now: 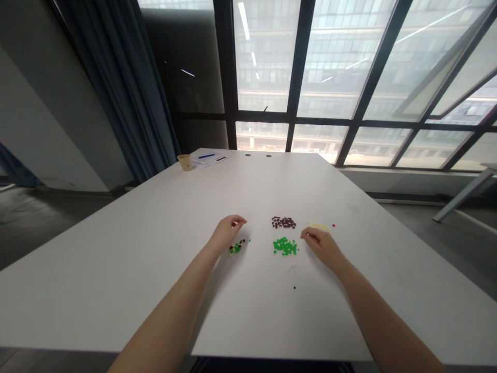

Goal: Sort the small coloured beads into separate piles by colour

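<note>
My left hand (226,231) hovers over a small mixed pile of brown, green and pale pieces (236,248), thumb and fingertips pinched together. Whatever may be between those fingertips is too small to tell. Beside the right edge of a group of small green pieces (285,246) is my right hand (319,243), its fingers also closed in a pinch; I cannot make out what is in it. Behind the green group lies a cluster of dark brown pieces (283,223). Pale yellow pieces (320,227) lie just past my right hand, partly covered by it.
A few whitish pieces (290,268) and a single black piece (294,287) lie nearer me. One red piece (333,225) sits at the right. Toward the far left of the white table (155,243) stand a paper cup (185,163) and papers with a blue pen (206,156).
</note>
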`<state>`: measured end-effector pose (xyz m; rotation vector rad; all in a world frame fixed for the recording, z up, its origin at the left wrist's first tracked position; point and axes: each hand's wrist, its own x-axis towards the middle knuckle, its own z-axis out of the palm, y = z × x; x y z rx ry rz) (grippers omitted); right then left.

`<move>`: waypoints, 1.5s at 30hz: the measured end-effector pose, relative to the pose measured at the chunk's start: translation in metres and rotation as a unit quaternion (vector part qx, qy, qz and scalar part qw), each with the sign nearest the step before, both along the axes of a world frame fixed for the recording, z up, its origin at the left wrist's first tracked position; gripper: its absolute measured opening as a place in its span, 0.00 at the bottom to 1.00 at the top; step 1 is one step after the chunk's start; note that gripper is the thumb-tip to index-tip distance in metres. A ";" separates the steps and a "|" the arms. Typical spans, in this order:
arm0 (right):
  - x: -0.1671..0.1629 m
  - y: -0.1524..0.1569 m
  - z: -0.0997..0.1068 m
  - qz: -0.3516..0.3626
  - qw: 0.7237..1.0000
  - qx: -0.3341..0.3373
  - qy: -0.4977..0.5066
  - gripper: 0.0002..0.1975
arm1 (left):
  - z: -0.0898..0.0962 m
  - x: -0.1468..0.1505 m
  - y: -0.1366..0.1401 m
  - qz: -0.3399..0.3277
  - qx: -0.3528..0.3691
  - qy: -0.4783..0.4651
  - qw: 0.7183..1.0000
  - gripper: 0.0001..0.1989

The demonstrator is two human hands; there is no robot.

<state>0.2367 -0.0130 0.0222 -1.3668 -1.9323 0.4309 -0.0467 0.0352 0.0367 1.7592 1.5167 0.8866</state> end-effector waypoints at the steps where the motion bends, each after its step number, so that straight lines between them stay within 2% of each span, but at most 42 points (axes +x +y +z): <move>1: 0.003 0.001 0.000 -0.026 1.000 0.011 0.012 0.09 | -0.003 -0.004 0.002 0.004 0.025 0.054 0.998 0.08; 5: 0.013 0.003 -0.001 -0.102 0.993 0.027 0.050 0.10 | -0.018 -0.005 0.004 -0.056 0.000 0.167 0.984 0.07; 9: 0.014 0.004 -0.002 -0.101 0.993 0.022 0.051 0.09 | -0.028 0.006 -0.002 -0.065 0.032 0.213 0.974 0.06; 16: 0.010 0.003 -0.001 -0.083 0.995 0.023 0.040 0.09 | -0.031 0.013 -0.005 -0.063 0.051 0.247 0.966 0.05; 18: 0.010 0.004 -0.001 -0.078 0.996 0.021 0.041 0.09 | -0.032 0.014 -0.003 -0.071 0.061 0.213 0.972 0.05; 21: 0.010 0.004 -0.001 -0.073 0.996 0.017 0.045 0.09 | -0.029 0.018 -0.003 -0.088 0.051 0.095 0.990 0.06; 24: 0.009 0.003 -0.002 -0.072 0.996 0.011 0.045 0.08 | -0.023 0.025 -0.007 -0.107 -0.047 -0.083 0.990 0.07; 26: 0.009 0.003 -0.002 -0.070 0.997 0.010 0.042 0.08 | -0.019 0.030 -0.011 -0.107 -0.144 -0.216 0.960 0.09; 29: 0.008 0.004 -0.003 -0.064 0.997 0.013 0.035 0.08 | -0.019 0.037 -0.018 -0.109 -0.258 -0.387 0.879 0.12; 31: 0.008 0.005 -0.004 -0.058 0.998 0.017 0.028 0.08 | -0.021 0.040 -0.020 -0.119 -0.307 -0.448 0.831 0.12; 32: 0.007 0.005 -0.004 -0.054 0.998 0.019 0.025 0.08 | -0.023 0.041 -0.021 -0.124 -0.325 -0.461 0.816 0.12; 34: 0.007 0.006 -0.004 -0.048 0.998 0.022 0.018 0.09 | -0.025 0.044 -0.023 -0.131 -0.345 -0.463 0.806 0.11; 45: 0.007 0.007 -0.007 -0.035 0.999 0.008 -0.003 0.10 | -0.024 0.048 -0.029 -0.177 -0.347 -0.390 0.834 0.10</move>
